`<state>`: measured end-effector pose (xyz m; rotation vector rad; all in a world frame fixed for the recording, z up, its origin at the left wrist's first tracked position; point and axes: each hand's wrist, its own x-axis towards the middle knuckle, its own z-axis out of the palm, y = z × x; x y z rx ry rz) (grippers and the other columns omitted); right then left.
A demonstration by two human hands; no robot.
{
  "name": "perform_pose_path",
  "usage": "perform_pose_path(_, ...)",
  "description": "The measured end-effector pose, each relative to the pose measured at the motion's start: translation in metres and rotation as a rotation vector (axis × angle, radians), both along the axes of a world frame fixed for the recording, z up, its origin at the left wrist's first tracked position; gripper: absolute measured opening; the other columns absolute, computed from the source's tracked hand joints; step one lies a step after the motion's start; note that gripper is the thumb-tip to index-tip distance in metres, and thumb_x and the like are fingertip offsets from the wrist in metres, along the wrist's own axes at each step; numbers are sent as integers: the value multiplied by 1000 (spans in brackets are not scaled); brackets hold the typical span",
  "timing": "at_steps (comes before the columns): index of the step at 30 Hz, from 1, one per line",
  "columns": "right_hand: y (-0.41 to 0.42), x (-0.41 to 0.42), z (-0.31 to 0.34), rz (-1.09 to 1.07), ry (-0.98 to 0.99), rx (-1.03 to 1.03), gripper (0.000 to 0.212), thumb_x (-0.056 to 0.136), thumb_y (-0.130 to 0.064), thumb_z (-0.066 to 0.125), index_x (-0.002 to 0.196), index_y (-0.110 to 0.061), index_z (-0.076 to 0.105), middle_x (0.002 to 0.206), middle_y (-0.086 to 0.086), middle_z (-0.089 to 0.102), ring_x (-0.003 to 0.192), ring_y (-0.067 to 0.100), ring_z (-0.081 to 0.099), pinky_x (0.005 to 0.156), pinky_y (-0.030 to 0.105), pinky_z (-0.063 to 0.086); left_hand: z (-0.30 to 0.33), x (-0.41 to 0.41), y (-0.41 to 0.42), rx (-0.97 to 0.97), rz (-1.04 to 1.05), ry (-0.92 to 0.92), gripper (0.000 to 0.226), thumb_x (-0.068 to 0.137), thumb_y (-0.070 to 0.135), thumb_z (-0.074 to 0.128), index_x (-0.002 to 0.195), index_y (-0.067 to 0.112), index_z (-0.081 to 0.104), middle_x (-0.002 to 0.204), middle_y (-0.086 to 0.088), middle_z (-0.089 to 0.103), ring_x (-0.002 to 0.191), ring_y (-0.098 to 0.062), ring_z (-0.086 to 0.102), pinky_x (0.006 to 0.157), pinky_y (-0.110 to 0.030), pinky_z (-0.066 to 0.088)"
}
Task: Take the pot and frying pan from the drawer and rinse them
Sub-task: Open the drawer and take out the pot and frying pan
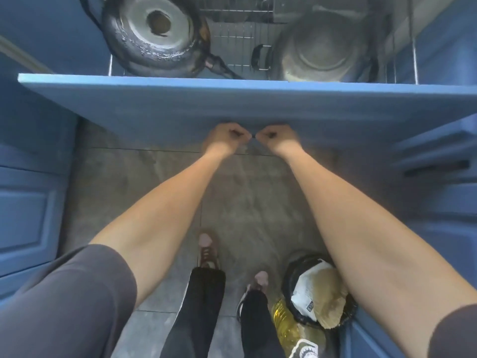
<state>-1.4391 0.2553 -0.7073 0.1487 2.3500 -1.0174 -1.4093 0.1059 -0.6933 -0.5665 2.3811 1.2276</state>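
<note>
Grey stone floor tiles run between blue panelled cabinets. The left hand and right hand are fisted side by side on the blue drawer front. Beyond them, upturned on the wire rack, lie the scorched black frying pan and dull steel pot.

This is a home kitchen. Blue panelled cabinet doors line both sides of a grey tiled floor, and a blue pull-out drawer stands open with a wire rack inside holding an upturned, scorched frying pan and an upturned steel pot. On the floor stand a bin with a black liner and a bottle of yellow cooking oil.
</note>
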Motion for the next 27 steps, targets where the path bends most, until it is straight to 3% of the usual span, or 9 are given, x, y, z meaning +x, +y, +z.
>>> perform_pose_path(5, 2, 21, -7, -12, 58, -17, 25, 88, -32, 59, 105, -17, 69, 112, 3, 68, 106, 18, 60, 73, 20, 35, -1, 29, 0, -84, -7, 96, 16, 80, 48, 65, 89, 36, 70, 85, 18, 63, 84, -1, 56, 59, -16, 35)
perform_pose_path(11, 5, 38, -11, 10, 88, -1, 23, 88, -33, 59, 103, -18, 69, 106, 1, 67, 99, 13, 58, 73, 19, 34, -6, 45, -5, -180, -111, 149, 21, 81, 53, 61, 93, 37, 69, 90, 18, 65, 95, -5, 61, 72, -23, 36)
perform_pose_path(18, 7, 57, -7, 32, 66, 28, 24, 88, -31, 60, 102, -14, 70, 109, 6, 68, 104, 21, 61, 74, 22, 36, 7, 54, -5, -225, -234, 48, 17, 87, 49, 54, 96, 40, 66, 112, 13, 66, 109, -14, 59, 76, -26, 36)
perform_pose_path(21, 0, 66, -5, -2, 54, 47, 24, 89, -29, 57, 103, -13, 68, 109, 6, 68, 104, 21, 60, 73, 22, 34, 9, 64, -7, -305, -337, 29, 23, 91, 43, 48, 111, 39, 58, 121, 8, 63, 112, -21, 58, 76, -29, 36)
perform_pose_path(24, -2, 66, -6, -42, 79, 49, 22, 91, -27, 55, 103, -14, 67, 109, 7, 68, 106, 24, 60, 73, 24, 35, 11, 77, -4, -356, -509, 11, 46, 90, 35, 48, 135, 35, 39, 128, -4, 58, 111, -27, 57, 74, -31, 39)
perform_pose_path(27, -2, 81, 2, 51, 44, 111, 33, 93, -27, 49, 125, -20, 55, 126, 10, 61, 114, 29, 57, 83, 29, 41, 24, 105, 0, -314, -451, 74, 52, 89, 32, 49, 140, 32, 36, 133, -4, 56, 119, -27, 54, 87, -39, 45)
